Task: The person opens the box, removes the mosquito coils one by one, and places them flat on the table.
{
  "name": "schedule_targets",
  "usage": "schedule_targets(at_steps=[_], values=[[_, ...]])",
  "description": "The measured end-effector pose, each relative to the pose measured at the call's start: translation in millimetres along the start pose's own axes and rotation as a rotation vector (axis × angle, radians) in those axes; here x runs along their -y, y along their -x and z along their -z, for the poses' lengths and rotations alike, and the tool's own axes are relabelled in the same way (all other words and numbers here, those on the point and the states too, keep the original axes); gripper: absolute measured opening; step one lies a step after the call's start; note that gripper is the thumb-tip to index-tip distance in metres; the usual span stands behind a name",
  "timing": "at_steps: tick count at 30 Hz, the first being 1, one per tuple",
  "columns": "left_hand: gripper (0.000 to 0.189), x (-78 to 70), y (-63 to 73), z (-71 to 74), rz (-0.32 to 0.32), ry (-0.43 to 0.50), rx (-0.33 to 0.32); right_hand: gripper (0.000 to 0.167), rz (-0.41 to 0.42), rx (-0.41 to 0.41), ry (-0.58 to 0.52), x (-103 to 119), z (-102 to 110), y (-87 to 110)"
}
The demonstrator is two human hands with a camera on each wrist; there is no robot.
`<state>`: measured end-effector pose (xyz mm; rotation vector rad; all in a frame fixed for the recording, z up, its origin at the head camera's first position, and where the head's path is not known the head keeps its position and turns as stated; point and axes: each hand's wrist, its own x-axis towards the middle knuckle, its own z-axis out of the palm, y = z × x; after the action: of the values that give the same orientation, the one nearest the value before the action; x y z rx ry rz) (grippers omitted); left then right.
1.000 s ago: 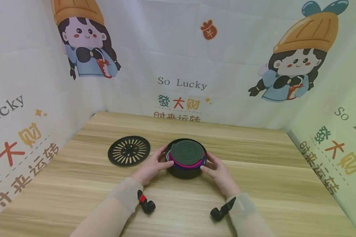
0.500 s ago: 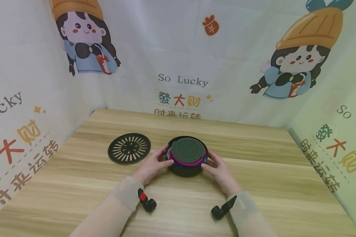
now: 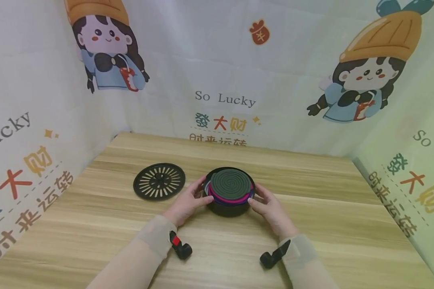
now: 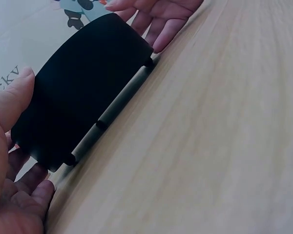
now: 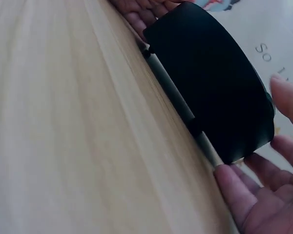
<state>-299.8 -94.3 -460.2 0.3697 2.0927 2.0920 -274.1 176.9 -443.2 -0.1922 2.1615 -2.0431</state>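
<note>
A round black mosquito coil holder [image 3: 227, 210] stands on the table between both hands. On top of its stack lies a dark green spiral mosquito coil [image 3: 230, 184], with pink and purple layers showing beneath it. My left hand [image 3: 186, 204] grips the holder's left side, its thumb at the near rim. From the right, my right hand [image 3: 273, 210] holds the opposite side in the same way. Both wrist views show fingers around the black wall, which has small feet along its base [image 4: 83, 92]. Left of the holder, the slotted black lid [image 3: 159, 181] lies flat, touched by neither hand.
The wood-grain table [image 3: 217, 261] reaches back to a printed cloth backdrop [image 3: 217, 60], which also rises along the left and right sides. A small black camera [image 3: 182, 249] sits at the left wrist and another camera [image 3: 269, 259] at the right.
</note>
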Motion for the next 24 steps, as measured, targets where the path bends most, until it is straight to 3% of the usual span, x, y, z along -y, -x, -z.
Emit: schedule_targets(at_steps=[4,9,16,24], values=[[0.085,1.4,0.4,1.0,0.001,0.001,0.004,0.060,-0.040,-0.046,0.061,12.8,3.7,-3.4],[0.085,1.3,1.1,1.8,-0.002,0.005,0.010,0.056,-0.013,-0.114,0.212,39.6,10.1,-15.4],[0.086,-0.2,2.2,0.6,0.012,-0.001,0.000,0.056,0.034,-0.036,0.316,64.9,3.5,-40.0],[0.087,-0.2,2.4,0.6,0.028,0.000,-0.009,0.055,-0.007,-0.016,0.341,61.4,-14.7,-60.6]])
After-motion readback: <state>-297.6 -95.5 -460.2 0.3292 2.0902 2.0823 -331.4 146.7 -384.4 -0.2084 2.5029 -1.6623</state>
